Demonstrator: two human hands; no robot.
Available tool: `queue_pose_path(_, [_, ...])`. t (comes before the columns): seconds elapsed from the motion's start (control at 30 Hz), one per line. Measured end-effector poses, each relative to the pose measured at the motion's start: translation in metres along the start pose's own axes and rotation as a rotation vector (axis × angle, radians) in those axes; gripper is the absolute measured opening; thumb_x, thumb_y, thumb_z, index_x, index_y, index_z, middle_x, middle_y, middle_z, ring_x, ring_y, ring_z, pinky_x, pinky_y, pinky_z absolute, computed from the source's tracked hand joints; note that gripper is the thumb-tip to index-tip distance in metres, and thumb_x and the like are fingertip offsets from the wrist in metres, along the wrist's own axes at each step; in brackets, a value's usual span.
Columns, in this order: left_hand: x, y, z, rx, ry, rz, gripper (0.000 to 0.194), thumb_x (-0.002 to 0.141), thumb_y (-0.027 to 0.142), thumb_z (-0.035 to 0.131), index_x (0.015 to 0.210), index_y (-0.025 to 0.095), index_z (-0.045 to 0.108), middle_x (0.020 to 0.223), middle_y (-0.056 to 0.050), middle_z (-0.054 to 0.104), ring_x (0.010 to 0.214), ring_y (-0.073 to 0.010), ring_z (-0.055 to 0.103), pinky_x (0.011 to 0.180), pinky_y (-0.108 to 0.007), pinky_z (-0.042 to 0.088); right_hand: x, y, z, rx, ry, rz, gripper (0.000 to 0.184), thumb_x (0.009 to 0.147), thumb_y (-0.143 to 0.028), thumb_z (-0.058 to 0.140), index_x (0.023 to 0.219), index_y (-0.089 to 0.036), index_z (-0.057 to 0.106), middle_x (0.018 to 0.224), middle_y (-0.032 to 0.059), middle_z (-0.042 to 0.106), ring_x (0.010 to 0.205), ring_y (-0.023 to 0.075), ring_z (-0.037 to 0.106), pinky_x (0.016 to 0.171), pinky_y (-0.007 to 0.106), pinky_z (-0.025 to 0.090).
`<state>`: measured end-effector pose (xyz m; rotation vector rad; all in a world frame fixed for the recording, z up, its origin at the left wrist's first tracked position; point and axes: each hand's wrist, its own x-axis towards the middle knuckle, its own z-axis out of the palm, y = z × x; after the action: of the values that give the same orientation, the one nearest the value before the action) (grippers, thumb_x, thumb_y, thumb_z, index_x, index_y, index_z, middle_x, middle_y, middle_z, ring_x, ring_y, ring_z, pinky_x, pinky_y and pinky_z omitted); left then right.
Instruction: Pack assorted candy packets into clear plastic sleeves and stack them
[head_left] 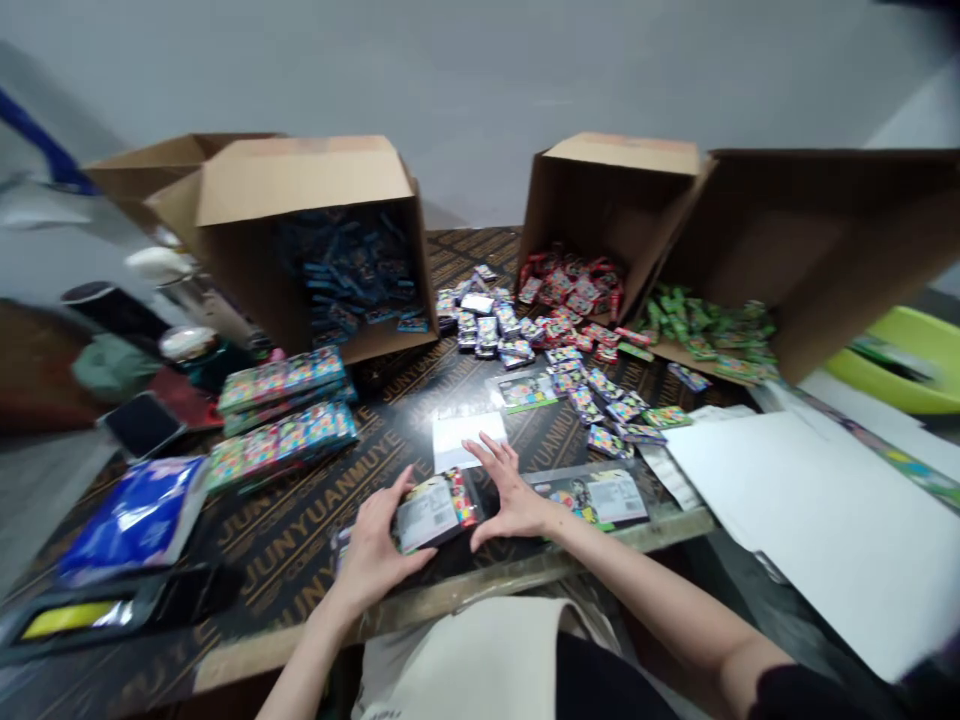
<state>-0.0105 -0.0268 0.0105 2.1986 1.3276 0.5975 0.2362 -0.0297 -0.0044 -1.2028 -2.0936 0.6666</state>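
My left hand [379, 535] curves around the left end of a flat printed packet [431, 512], thumb on the near edge and fingers on the far edge. Just past the packet's right end is my right hand [514, 500], fingers spread and holding nothing I can see. Its fingertips reach over a white card or paper [469, 435]. Partly behind my right wrist lies another flat printed packet [600, 497]. A further one [523, 390] rests beyond the hands, beside loose purple wrapped pieces [585, 403].
Open cartons hold blue pieces [360, 270], red pieces [574, 280] and green pieces [705, 320]. Stacked colourful packs [281, 440], a blue bag [135, 515], a phone [142, 425] and a black-and-yellow tool [82, 615] lie left. White sheets [817, 520] and a lime-green basin [900, 360] are right.
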Motion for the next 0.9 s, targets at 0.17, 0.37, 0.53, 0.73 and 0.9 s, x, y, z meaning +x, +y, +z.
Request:
queue_pose_path(0.17, [0.012, -0.002, 0.016, -0.022, 0.086, -0.044, 0.093, 0.062, 0.042, 0.067, 0.138, 0.024, 0.016, 0.113, -0.006, 0.054, 0.102, -0.0256, 0.053, 0.091, -0.043, 0.040, -0.005, -0.010, -0.010, -0.090, 0.035, -0.044, 0.073, 0.078, -0.052, 0.053, 0.138, -0.024, 0.021, 0.126, 0.0088, 0.049, 0.121, 0.0236, 0.037, 0.105, 0.045, 0.006])
queue_pose_path(0.37, [0.010, -0.024, 0.049, 0.184, 0.028, 0.085, 0.086, 0.064, 0.043, 0.065, 0.137, 0.023, 0.023, 0.110, -0.008, 0.054, 0.099, -0.0277, 0.052, 0.085, -0.042, 0.042, -0.030, 0.081, -0.131, -0.616, 0.475, 0.571, 0.067, 0.076, -0.048, 0.055, 0.133, -0.022, 0.033, 0.138, 0.0130, 0.033, 0.128, 0.0318, 0.021, 0.099, 0.050, 0.016])
queue_pose_path(0.53, [0.004, -0.049, 0.066, 0.261, 0.045, 0.129, 0.082, 0.064, 0.043, 0.065, 0.134, 0.024, 0.029, 0.110, -0.010, 0.053, 0.096, -0.0288, 0.052, 0.081, -0.044, 0.042, -0.088, 0.157, -0.220, -0.682, 0.429, 1.169, 0.077, 0.060, -0.044, 0.067, 0.128, -0.019, 0.041, 0.121, 0.0196, 0.048, 0.114, 0.0415, 0.038, 0.087, 0.063, 0.020])
queue_pose_path(0.73, [0.020, -0.002, 0.044, -0.018, 0.194, 0.044, 0.082, 0.062, 0.044, 0.069, 0.133, 0.028, 0.031, 0.131, -0.010, 0.039, 0.115, -0.0311, 0.041, 0.097, -0.048, 0.033, -0.066, 0.106, -0.194, 0.103, 0.640, 0.747, 0.067, 0.066, -0.045, 0.058, 0.125, -0.020, 0.039, 0.110, 0.0108, 0.056, 0.102, 0.0276, 0.052, 0.084, 0.043, 0.039])
queue_pose_path(0.9, [0.052, 0.069, 0.022, -0.626, -0.079, -0.165, 0.042, 0.071, 0.040, 0.062, 0.107, 0.020, 0.058, 0.106, -0.007, 0.057, 0.094, -0.0213, 0.054, 0.084, -0.033, 0.042, -0.014, 0.027, -0.092, 1.376, -0.319, 0.633, 0.060, 0.076, -0.063, 0.032, 0.107, -0.015, 0.050, 0.091, 0.0126, 0.063, 0.072, 0.0233, 0.062, 0.056, 0.031, 0.045])
